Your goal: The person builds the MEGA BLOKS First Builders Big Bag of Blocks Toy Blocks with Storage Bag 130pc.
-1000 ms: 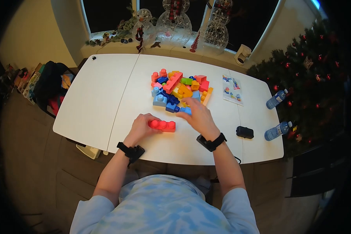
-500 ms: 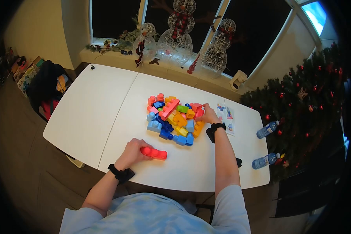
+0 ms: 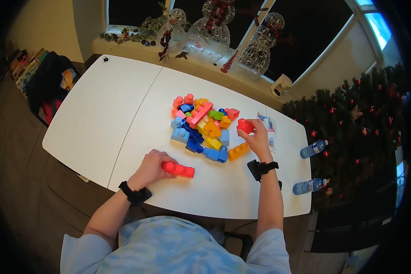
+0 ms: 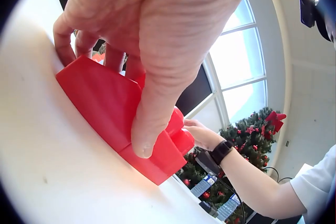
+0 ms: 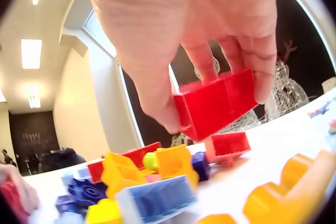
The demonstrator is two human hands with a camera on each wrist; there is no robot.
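Note:
On the table's near side my left hand grips one end of a red toy building block with a row of round studs. In the left wrist view the thumb presses the side of this red block, its base close over the white surface. My right hand pinches another red building block at the right of the block pile. The right wrist view has that red block between thumb and fingers, above the pile. An orange block lies just below the right hand.
Blue, yellow, green and pink blocks make up the pile on the white table. A picture sheet lies partly behind the right hand. Two water bottles stand by the right edge, beside a decorated tree. Wire snowmen stand at the window.
My right hand went from the pile's near side to its right, took hold of a red block and lifted it away. The left hand keeps its red block in nearly the same place.

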